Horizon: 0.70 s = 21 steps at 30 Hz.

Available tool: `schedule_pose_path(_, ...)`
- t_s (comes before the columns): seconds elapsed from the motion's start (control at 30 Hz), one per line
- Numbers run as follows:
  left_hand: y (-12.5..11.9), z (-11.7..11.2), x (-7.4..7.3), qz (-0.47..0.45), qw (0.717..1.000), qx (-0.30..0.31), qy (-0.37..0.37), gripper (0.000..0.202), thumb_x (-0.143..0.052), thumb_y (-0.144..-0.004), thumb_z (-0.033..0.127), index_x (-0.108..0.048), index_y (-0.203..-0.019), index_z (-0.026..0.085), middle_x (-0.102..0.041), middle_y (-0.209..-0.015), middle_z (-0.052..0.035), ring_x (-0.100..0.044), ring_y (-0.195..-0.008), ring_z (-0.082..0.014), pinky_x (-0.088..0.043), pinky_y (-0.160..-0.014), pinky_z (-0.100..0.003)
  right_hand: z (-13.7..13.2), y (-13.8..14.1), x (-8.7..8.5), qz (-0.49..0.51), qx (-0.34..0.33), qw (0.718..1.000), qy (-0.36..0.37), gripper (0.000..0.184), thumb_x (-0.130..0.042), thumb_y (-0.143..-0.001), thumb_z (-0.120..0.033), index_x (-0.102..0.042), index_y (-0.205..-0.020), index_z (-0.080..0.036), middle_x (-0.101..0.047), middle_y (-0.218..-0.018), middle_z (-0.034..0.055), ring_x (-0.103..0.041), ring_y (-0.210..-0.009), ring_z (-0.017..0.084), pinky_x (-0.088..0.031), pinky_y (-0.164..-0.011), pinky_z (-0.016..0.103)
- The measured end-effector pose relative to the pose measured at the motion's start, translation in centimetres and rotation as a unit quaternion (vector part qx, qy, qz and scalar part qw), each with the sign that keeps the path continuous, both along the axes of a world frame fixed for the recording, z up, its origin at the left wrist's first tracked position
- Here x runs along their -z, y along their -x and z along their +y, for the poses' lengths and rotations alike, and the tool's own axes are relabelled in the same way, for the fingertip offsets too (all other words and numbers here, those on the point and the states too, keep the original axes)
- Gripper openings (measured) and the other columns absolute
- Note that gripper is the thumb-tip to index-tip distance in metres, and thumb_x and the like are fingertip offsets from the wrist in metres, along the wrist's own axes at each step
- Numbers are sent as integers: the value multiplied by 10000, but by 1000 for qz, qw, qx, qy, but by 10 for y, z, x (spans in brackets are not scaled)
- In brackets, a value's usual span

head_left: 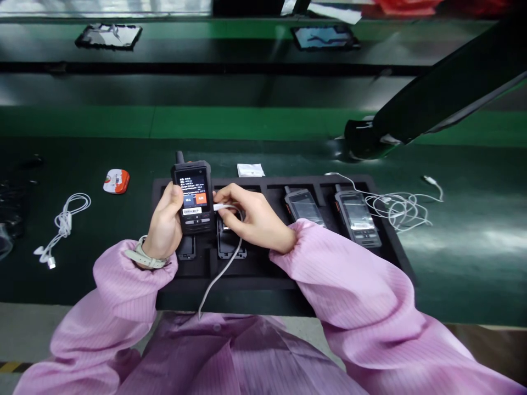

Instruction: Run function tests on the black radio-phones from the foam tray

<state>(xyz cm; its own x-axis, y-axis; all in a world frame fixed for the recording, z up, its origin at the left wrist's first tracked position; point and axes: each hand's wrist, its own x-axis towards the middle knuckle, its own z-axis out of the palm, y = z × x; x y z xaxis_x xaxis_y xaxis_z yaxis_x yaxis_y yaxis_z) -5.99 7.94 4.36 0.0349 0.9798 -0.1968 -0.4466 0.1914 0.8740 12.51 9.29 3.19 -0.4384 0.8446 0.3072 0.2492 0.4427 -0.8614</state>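
My left hand [163, 222] is wrapped round a black handheld radio [193, 189] with a stub antenna, held upright above the tray. Its screen is lit with white text and a red button. At the radio's right side, my right hand [251, 216] pinches the white plug of a charging cable [222, 269]; the plug meets the radio's edge, and the cable hangs down towards my lap. Beneath my hands lies a black foam tray [259, 274] with compartments. Two more radios, one [304, 206] partly behind my right sleeve and another [358, 216], rest in its right compartments.
Coiled white cables lie to the left [63, 225] and right [401, 208] of the tray. An orange and white packet [116, 181] and a small white packet [251, 170] sit behind it. A dark post [432, 88] slants in from the upper right.
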Motion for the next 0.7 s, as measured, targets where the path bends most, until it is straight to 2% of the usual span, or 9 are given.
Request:
schedule_pose_path(0.07,0,0,1,-5,1000,-1,-2,245,-590,-997,420,-642,-1095,203,-779,-1154,-84,-704,-1219,-265,-571,-1034,-392,-1,1,4,-28,5,998,-49,172,-519,-895,-165,-583,-1055,-167,-730,-1043,68,-653,-702,125,-531,-626,244)
schedule_pose_path(0.13,1,1,1,-9,1000,-1,7,234,-574,-1007,399,-644,-1095,194,-777,-1161,-89,-701,-1225,-264,-569,-1038,-393,-2,1,9,-49,12,992,-116,178,-532,-916,-152,-598,-1081,-152,-736,-1073,86,-688,-754,134,-559,-672,241)
schedule_pose_path(0.23,2,1,-1,-15,999,2,29,259,-590,-996,411,-642,-1088,174,-778,-1158,-106,-704,-1219,-278,-577,-1028,-407,-2,1,13,-79,21,973,-216,180,-548,-943,-126,-616,-1109,-118,-738,-1030,102,-722,-836,156,-586,-746,239)
schedule_pose_path(0.33,3,2,-2,-22,998,15,49,305,-610,-981,437,-638,-1099,158,-783,-1137,-121,-717,-1193,-296,-588,-1012,-429,-1,0,14,-117,29,949,-290,170,-522,-997,-146,-617,-1130,-100,-721,-923,89,-703,-777,161,-574,-676,246)
schedule_pose_path(0.5,6,3,-1,-28,997,36,68,314,-555,-1010,426,-645,-1129,149,-789,-1092,-126,-742,-1140,-298,-602,-992,-440,0,0,11,-140,40,920,-365,264,-454,-1074,-220,-652,-1054,-46,-636,-742,52,-612,-623,133,-497,-565,239)
schedule_pose_path(0.7,7,4,-1,-31,995,29,90,261,-521,-1028,337,-661,-1115,135,-787,-1077,-121,-752,-1104,-276,-606,-987,-428,-1,-1,8,-168,53,900,-398,301,-452,-1080,-216,-683,-954,-69,-604,-672,18,-562,-568,104,-459,-548,229)
